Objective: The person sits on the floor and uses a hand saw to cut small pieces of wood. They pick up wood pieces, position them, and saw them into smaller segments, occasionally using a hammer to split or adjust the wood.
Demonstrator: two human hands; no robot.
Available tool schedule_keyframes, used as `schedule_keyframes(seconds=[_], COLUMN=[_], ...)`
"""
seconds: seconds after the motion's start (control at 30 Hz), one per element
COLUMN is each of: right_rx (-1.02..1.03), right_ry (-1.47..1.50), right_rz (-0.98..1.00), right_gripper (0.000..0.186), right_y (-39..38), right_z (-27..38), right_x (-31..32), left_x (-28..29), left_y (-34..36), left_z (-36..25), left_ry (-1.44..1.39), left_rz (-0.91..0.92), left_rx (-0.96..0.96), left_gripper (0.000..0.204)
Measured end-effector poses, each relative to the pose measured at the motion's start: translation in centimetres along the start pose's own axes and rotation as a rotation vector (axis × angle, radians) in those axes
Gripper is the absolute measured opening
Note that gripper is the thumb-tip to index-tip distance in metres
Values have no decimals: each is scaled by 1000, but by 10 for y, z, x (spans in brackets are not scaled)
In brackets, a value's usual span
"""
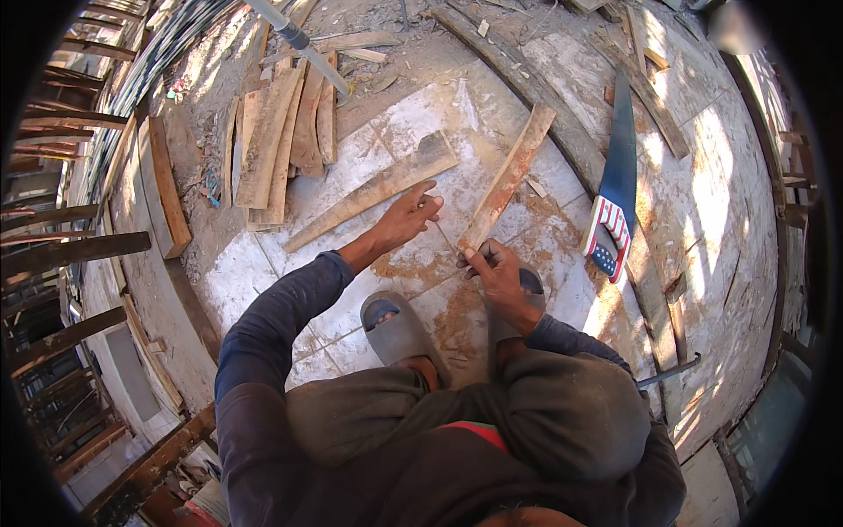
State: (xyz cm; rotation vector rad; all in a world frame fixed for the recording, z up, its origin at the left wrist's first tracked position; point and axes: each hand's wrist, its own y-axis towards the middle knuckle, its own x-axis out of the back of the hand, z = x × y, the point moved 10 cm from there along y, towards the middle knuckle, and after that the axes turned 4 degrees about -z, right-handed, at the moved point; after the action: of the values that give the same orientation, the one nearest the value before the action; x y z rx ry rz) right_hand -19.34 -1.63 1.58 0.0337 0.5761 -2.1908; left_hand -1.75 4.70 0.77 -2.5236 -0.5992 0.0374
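Note:
My right hand (487,268) grips the near end of a narrow plank (514,162), whose surface has reddish stains and which slants away toward the upper right. My left hand (413,212) is open, fingers loosely curled, with nothing visible held, beside a longer tapered board (360,198) lying on the dusty white tiles (413,114). To the right, a handsaw (622,132) with a dark blade and a red, white and blue handle lies across a long weathered timber (553,114). My sandalled feet are just below my hands.
A pile of short boards (268,145) lies at upper left, near a metal pole (294,39) that rises out of view. Loose timbers (167,184) line the left side, with stacked beams beyond. A dark metal bar (676,369) is by my right knee.

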Motion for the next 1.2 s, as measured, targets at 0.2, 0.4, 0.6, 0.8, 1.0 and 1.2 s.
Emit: schedule_keyframes(seconds=[0.2,0.4,0.6,0.8,1.0,1.2], right_rx=[-189,62,522,778,701,707], right_ry=[-238,-528,-964,-1081,-1112,-1137], right_rz=[267,509,433,543,529,506], right_gripper=[27,28,22,25,21,20], right_y=[-31,-40,-47,-60,-52,-50], right_z=[-46,-46,-21,-24,-30,-29], right_x=[-35,-45,-17,-23,-22,-23], left_x=[-82,11,103,107,122,105], left_y=[1,-18,-58,-71,-50,-36], left_z=[35,39,67,62,74,68], left_ry=[-188,641,1004,1333,1315,1144], left_rz=[211,-96,-253,-475,-490,-409], left_rx=[237,-191,-130,-269,-142,-59], left_gripper=[60,60,63,78,103,108])
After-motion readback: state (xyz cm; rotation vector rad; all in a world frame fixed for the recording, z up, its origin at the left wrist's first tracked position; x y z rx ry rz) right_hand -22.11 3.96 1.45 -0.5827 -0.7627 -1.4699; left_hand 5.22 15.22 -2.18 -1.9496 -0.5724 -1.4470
